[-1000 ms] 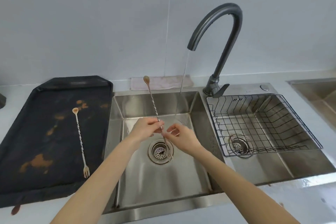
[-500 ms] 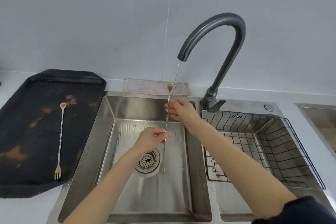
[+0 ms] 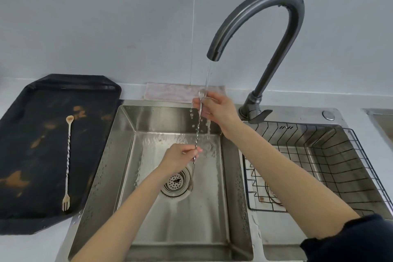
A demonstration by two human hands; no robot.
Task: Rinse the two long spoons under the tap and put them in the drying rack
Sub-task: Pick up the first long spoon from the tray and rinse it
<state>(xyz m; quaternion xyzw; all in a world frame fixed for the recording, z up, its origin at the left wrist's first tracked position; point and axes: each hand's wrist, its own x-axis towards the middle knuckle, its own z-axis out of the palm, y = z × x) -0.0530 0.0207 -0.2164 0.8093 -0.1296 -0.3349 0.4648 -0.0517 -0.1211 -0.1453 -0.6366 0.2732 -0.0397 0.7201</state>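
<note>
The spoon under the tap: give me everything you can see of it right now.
The spoon is a long, thin, silvery metal stirrer with a twisted shaft, a small bowl at the top and a little fork at the bottom. It stands nearly upright over the left sink, bowl up in the running water from the tap, fork end hanging near the drain. The right hand pinches it just below the bowl; the left hand pinches the lower shaft.
</note>
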